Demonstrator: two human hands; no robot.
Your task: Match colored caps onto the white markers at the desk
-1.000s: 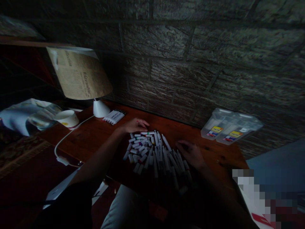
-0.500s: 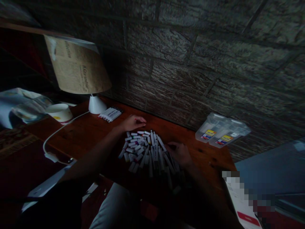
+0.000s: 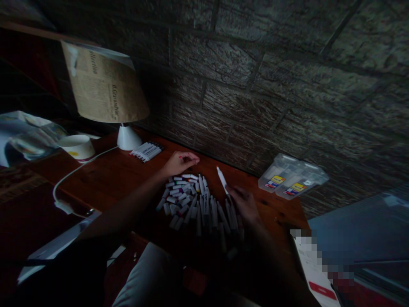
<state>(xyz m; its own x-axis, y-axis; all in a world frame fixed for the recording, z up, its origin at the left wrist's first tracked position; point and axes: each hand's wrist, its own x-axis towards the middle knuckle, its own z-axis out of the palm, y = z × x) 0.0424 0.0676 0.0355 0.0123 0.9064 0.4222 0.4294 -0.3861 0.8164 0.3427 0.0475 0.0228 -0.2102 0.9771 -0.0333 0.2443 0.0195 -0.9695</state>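
Note:
A heap of white markers and marker caps (image 3: pixel 174 199), some with coloured ends, is spread on the wooden table in front of me. My right hand (image 3: pixel 244 202) grips a white marker (image 3: pixel 223 179) over the right side of the heap. The marker points up and away, with a small orange tip at its far end. Beyond the heap's far left edge, my left hand (image 3: pixel 183 163) is loosely curled, its thumb and fingertips close together. A small red spot shows by its fingers; what it holds, if anything, I cannot make out.
A flat row of markers (image 3: pixel 147 151) lies beside the lamp (image 3: pixel 128 138) at the back left. A paper cup (image 3: pixel 78 148) and a white cord are further left. Clear plastic cases (image 3: pixel 292 177) stand at the back right, near the stone wall (image 3: pixel 230 102).
My right hand has lifted a marker from the heap's right side and tilted it upward. The left hand has shifted slightly, its fingers stretching a little to the right.

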